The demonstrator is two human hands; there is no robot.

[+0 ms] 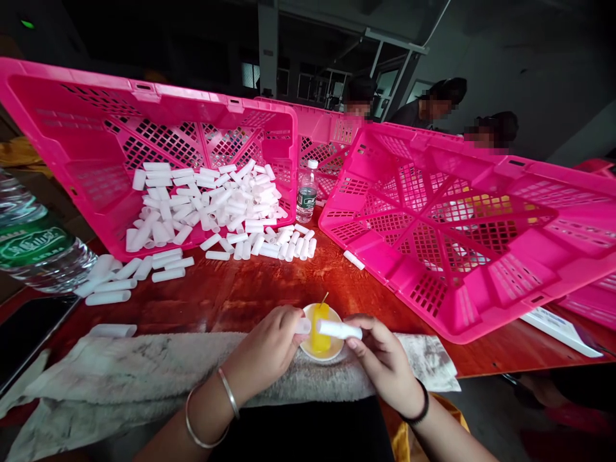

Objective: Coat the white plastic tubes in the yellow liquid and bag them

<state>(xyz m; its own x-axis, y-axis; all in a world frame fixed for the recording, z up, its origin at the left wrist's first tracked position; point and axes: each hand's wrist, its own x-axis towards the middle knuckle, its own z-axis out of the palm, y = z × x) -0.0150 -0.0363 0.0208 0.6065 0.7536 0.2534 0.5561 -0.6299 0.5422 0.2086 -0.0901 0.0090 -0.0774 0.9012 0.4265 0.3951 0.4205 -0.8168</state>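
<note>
My left hand (274,343) is closed on a short white tube (303,326), whose open end faces right. Between thumb and fingers, my right hand (380,353) grips another white tube (339,330), held nearly level. Both tubes are over a small white dish (337,351) containing a yellow block (320,339) with a thin stick at its top. The right tube covers part of the block. The dish rests at the edge of a grey-white towel (192,359).
A pink crate (52,128) on its side spills many white tubes (226,199) onto the red table (226,289). Another pink crate (433,321) leans at right. Bottles stand between the crates (307,199) and far left (38,244). A phone (33,327) lies left. People sit beyond.
</note>
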